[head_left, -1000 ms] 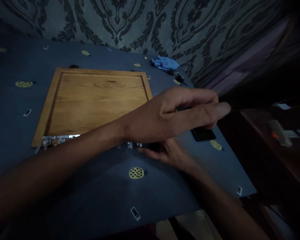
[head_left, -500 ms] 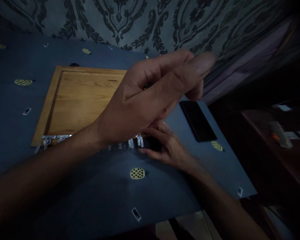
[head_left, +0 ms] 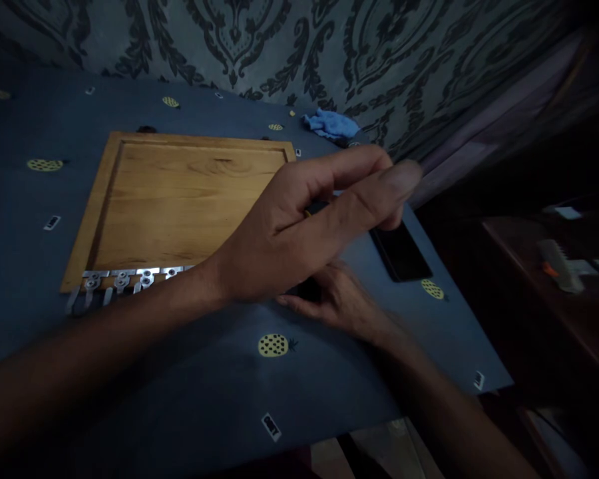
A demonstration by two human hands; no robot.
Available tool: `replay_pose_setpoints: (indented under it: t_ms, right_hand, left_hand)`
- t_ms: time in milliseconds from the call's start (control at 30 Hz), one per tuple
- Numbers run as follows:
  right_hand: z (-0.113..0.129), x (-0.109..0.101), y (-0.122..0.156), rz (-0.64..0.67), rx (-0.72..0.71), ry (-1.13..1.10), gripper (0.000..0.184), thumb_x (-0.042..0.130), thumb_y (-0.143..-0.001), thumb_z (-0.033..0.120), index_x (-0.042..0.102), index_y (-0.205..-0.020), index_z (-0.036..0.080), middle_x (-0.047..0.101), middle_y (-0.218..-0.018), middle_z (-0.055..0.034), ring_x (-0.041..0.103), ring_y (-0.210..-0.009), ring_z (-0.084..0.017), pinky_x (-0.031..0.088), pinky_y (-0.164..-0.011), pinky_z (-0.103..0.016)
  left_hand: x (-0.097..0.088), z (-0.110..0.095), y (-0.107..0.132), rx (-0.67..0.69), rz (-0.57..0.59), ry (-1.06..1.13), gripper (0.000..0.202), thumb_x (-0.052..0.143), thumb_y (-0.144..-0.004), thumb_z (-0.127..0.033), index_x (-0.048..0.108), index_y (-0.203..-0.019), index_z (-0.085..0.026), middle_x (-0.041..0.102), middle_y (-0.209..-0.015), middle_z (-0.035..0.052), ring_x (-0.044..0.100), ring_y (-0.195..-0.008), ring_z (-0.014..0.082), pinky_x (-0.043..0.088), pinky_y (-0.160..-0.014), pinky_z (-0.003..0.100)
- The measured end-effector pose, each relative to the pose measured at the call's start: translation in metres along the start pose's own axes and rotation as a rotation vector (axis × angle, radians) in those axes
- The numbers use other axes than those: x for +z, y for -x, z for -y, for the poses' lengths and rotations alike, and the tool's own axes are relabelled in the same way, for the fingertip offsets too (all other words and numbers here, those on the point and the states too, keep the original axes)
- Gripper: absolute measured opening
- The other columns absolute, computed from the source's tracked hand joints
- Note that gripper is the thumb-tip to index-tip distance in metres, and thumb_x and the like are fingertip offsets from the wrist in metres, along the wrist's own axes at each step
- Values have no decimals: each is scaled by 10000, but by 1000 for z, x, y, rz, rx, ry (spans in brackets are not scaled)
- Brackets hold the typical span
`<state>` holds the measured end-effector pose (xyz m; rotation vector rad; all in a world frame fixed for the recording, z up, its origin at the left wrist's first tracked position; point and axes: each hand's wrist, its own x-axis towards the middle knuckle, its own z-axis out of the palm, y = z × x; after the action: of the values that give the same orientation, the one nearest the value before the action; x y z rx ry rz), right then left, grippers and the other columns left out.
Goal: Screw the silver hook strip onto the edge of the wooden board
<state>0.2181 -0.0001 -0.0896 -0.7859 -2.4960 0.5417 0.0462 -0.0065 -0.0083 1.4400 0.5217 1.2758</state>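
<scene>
My left hand (head_left: 324, 213) is curled shut above the right end of a shallow wooden tray-like panel (head_left: 180, 199). A dark handle with a yellow mark (head_left: 315, 207) shows between its thumb and fingers; most of it is hidden. Lower down, my right hand (head_left: 342, 299) is closed at the panel's front right corner, thumb and fingers around something dark that I cannot make out. Metal brackets (head_left: 147, 278) with screws and rounded tabs line the panel's front edge. My left forearm and hand cover the right part of that row.
A black phone (head_left: 404, 253) lies on the blue pineapple-print tablecloth (head_left: 190, 392) to the right. Behind my left hand is a crumpled blue cloth (head_left: 332, 124) near the patterned wall. Farther right, a dark side table (head_left: 524, 266) holds a pale comb-like object (head_left: 559, 266).
My left hand has moved down toward my right hand, uncovering the blue cloth and more of the panel. My right hand stays at about the same place.
</scene>
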Motion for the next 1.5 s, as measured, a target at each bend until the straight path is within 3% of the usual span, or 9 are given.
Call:
replay_pose_setpoints:
  t_ms: [133, 233, 400, 567, 767, 967, 1133, 1233, 1500]
  right_hand:
    - [-1, 1, 0, -2, -1, -1, 359, 615, -917, 521, 684, -1104, 222, 690, -998, -87, 632, -1000, -299, 521, -884, -480]
    - [-1, 0, 0, -9, -6, 0, 345, 616, -919, 513, 689, -1072, 212, 691, -1028, -95, 632, -998, -296, 519, -891, -479]
    - [1, -1, 0, 18, 19, -11, 408, 610, -924, 511, 674, -1175, 195, 695, -1069, -107, 645, -1004, -298, 533, -867, -462]
    - [2, -1, 3, 33, 71, 8, 455, 640, -905, 507, 654, -1224, 183, 700, -1080, -119, 649, -1029, -318, 554, -858, -468]
    - [4, -1, 3, 30, 94, -32, 360, 635, -910, 485, 676, -1065, 163, 713, -993, -99, 670, -969, -300, 568, -853, -470]
    - [6, -2, 2, 52, 109, -58, 335, 622, -919, 478, 689, -1046, 175, 722, -941, -88, 676, -926, -288, 574, -817, -468]
    - [6, -2, 3, 32, 75, -45, 282, 635, -922, 437, 680, -1004, 171, 719, -965, -83, 678, -915, -271, 570, -811, -427]
    - [5, -2, 2, 30, 56, -17, 341, 635, -921, 458, 666, -1117, 180, 701, -989, -84, 662, -936, -277, 553, -838, -450]
    - [2, -4, -3, 41, -17, -1, 488, 637, -901, 543, 608, -1247, 201, 640, -1144, -118, 584, -1105, -284, 496, -949, -488]
  left_hand:
    - [-1, 1, -2, -4, 11, 32, 369, 479, -978, -361, 495, -654, -184, 481, -677, 1, 542, -776, 113, 487, -690, 211]
    - [-3, 4, -3, -1, 29, 56, 325, 482, -962, -255, 494, -647, -178, 498, -711, -3, 526, -766, 97, 504, -799, 211]
    - [-7, 6, -4, -23, 136, 43, 290, 422, -980, -221, 515, -708, -183, 337, -489, -58, 565, -674, 109, 474, -695, 207]
    - [-8, 1, -9, -45, 315, 53, 270, 398, -988, -140, 524, -750, -119, 448, -622, -63, 351, -493, -2, 380, -545, 149]
    - [-7, 1, -16, -95, 443, 84, 305, 384, -990, -147, 497, -707, -119, 465, -718, -60, 362, -522, -23, 321, -490, 126]
    - [-7, 2, -22, -148, 496, 154, 289, 410, -973, -133, 508, -700, -131, 495, -731, -51, 398, -541, -6, 321, -473, 139]
    - [-7, 2, -21, -161, 544, 103, 281, 418, -969, -141, 499, -700, -150, 432, -579, -78, 325, -450, 1, 291, -446, 171]
    - [-9, 0, -19, -114, 469, 53, 271, 414, -974, -159, 518, -724, -148, 376, -515, -89, 325, -422, 10, 272, -431, 173]
    - [-17, -26, -14, -10, 75, 121, 258, 396, -924, -141, 492, -685, -145, 382, -471, -96, 298, -371, -7, 251, -372, 139]
